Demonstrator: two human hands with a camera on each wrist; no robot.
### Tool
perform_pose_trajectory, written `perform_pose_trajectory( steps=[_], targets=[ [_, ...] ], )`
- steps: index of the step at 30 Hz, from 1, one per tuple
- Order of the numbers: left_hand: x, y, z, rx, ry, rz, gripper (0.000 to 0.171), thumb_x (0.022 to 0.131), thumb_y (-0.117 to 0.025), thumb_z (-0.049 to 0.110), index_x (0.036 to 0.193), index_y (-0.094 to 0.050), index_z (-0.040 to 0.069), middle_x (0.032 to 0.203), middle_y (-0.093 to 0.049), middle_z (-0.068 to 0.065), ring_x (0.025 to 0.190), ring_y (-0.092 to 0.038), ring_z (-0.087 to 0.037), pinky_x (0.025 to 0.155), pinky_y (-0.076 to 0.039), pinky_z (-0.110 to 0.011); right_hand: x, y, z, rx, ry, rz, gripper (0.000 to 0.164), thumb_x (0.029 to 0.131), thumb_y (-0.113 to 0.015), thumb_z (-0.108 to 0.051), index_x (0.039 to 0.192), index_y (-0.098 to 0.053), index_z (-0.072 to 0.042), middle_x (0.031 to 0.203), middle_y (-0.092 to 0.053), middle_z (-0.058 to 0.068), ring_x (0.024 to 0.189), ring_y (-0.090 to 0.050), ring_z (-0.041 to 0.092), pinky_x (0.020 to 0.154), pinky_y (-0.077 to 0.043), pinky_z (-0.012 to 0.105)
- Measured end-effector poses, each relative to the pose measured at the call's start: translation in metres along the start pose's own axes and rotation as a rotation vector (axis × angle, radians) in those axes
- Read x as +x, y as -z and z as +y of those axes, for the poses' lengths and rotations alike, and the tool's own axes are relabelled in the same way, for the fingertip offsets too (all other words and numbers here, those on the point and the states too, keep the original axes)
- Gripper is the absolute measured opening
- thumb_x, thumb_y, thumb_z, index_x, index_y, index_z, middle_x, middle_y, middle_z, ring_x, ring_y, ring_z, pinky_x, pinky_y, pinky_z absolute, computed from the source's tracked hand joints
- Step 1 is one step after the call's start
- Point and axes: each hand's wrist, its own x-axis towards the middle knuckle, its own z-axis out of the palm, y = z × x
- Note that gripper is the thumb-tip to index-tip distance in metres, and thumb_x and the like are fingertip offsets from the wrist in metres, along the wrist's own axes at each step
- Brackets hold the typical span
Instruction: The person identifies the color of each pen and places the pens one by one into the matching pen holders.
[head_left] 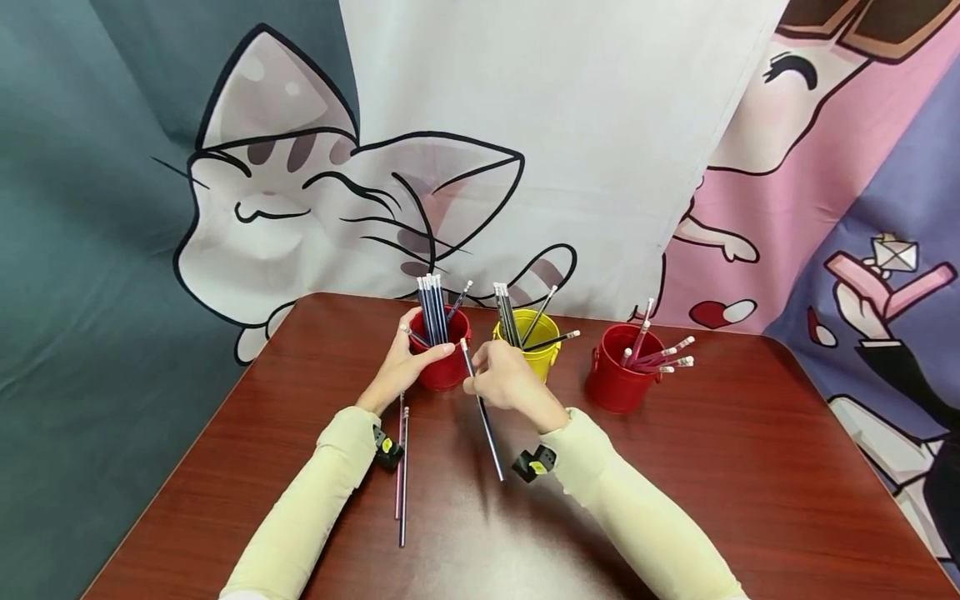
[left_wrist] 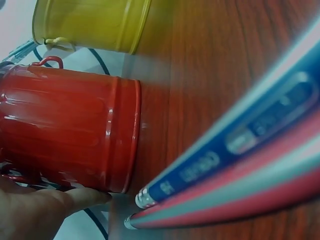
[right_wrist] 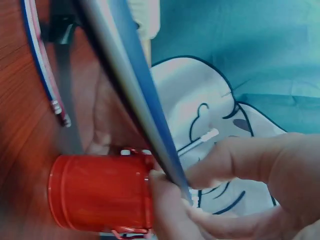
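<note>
My left hand (head_left: 396, 367) grips the side of the left red bucket (head_left: 444, 375), thumb lying across its front near the rim. Several blue pencils (head_left: 432, 310) stand in that bucket, white erasers up. Just to the right, my right hand (head_left: 507, 375) pinches a blue pencil (head_left: 489, 437) near its eraser end, its other end slanting down toward me over the table. In the right wrist view the thumb and fingers close on this pencil (right_wrist: 137, 85) in front of the red bucket (right_wrist: 100, 192). The left wrist view shows part of the left hand (left_wrist: 35, 212) against the bucket.
A yellow bucket (head_left: 542, 365) with dark pencils stands behind my right hand. Farther right is another red bucket (head_left: 617, 385) holding pink pencils (head_left: 660, 360). A pink pencil (head_left: 397, 492) and a blue pencil (head_left: 404, 500) lie on the brown table (head_left: 300, 392) beside my left forearm.
</note>
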Motion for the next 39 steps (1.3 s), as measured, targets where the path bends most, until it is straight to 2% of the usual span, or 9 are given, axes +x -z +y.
perform_pose_trajectory(
  steps=[3,7,10,14,19,24,28,31,39],
  targets=[
    [0.0,0.0,-0.001,-0.021,-0.026,0.015,0.077,0.082,-0.067,0.02,0.142,-0.019,0.015,0.138,-0.036,-0.013,0.125,-0.035,-0.028,0.1,-0.035,-0.047,0.002,0.005,-0.002,0.091,0.072,0.091,0.019,0.075,-0.066,-0.009,0.091,-0.058,-0.005,0.074,-0.059,0.004,0.05,-0.057,0.013,0.051,-0.049,0.026],
    [0.001,-0.003,-0.005,-0.053,-0.074,0.038,0.076,0.082,-0.068,0.016,0.142,-0.021,0.012,0.137,-0.038,-0.016,0.123,-0.037,-0.032,0.101,-0.034,-0.047,0.009,0.01,-0.006,0.191,0.238,0.247,0.021,0.076,-0.064,-0.007,0.096,-0.056,-0.007,0.08,-0.06,0.003,0.064,-0.058,0.012,0.06,-0.051,0.023],
    [0.001,-0.004,-0.006,-0.057,-0.082,0.045,0.075,0.081,-0.068,0.016,0.142,-0.023,0.012,0.136,-0.04,-0.015,0.122,-0.039,-0.031,0.101,-0.035,-0.045,0.012,0.013,-0.013,0.234,0.361,0.365,0.021,0.078,-0.062,-0.006,0.098,-0.055,-0.006,0.083,-0.06,0.004,0.073,-0.057,0.012,0.066,-0.05,0.023],
    [0.001,-0.004,-0.005,-0.063,-0.077,0.042,0.074,0.082,-0.068,0.017,0.141,-0.025,0.014,0.134,-0.042,-0.014,0.121,-0.04,-0.031,0.1,-0.036,-0.043,0.019,0.02,-0.025,0.284,0.517,0.514,0.02,0.081,-0.06,-0.004,0.099,-0.054,-0.004,0.085,-0.058,0.006,0.075,-0.059,0.013,0.065,-0.052,0.024],
    [-0.001,-0.002,-0.004,-0.065,-0.067,0.042,0.073,0.081,-0.069,0.016,0.14,-0.025,0.014,0.134,-0.042,-0.011,0.121,-0.04,-0.03,0.098,-0.038,-0.043,0.033,0.021,-0.036,0.35,0.664,0.583,0.02,0.084,-0.059,-0.004,0.103,-0.052,-0.003,0.089,-0.057,0.009,0.082,-0.06,0.015,0.067,-0.054,0.025],
    [-0.001,-0.001,-0.002,-0.053,-0.051,0.034,0.073,0.082,-0.068,0.016,0.141,-0.025,0.015,0.134,-0.042,-0.009,0.121,-0.04,-0.029,0.099,-0.038,-0.042,0.047,0.011,-0.035,0.288,0.712,0.62,0.019,0.084,-0.057,-0.003,0.103,-0.051,-0.002,0.089,-0.055,0.008,0.082,-0.058,0.014,0.064,-0.052,0.022],
    [0.0,-0.002,-0.002,-0.046,-0.069,0.043,0.073,0.082,-0.068,0.015,0.141,-0.025,0.013,0.134,-0.042,-0.012,0.12,-0.041,-0.03,0.099,-0.037,-0.043,0.058,-0.003,-0.025,0.212,0.7,0.633,0.018,0.083,-0.056,-0.002,0.1,-0.051,-0.002,0.089,-0.055,0.007,0.08,-0.057,0.013,0.066,-0.05,0.021],
    [0.001,-0.003,-0.002,-0.04,-0.078,0.043,0.073,0.082,-0.067,0.014,0.141,-0.024,0.013,0.133,-0.042,-0.013,0.119,-0.042,-0.03,0.099,-0.037,-0.043,0.063,-0.015,-0.013,0.197,0.658,0.602,0.019,0.08,-0.056,-0.001,0.099,-0.051,-0.001,0.088,-0.055,0.008,0.079,-0.057,0.014,0.066,-0.05,0.02],
    [0.0,-0.003,-0.002,-0.029,-0.104,0.044,0.071,0.082,-0.067,0.012,0.14,-0.026,0.012,0.134,-0.042,-0.012,0.12,-0.041,-0.028,0.099,-0.036,-0.043,0.066,-0.037,0.009,0.261,0.591,0.486,0.02,0.078,-0.057,0.0,0.097,-0.049,0.0,0.086,-0.055,0.009,0.076,-0.056,0.016,0.064,-0.052,0.018]
  ],
)
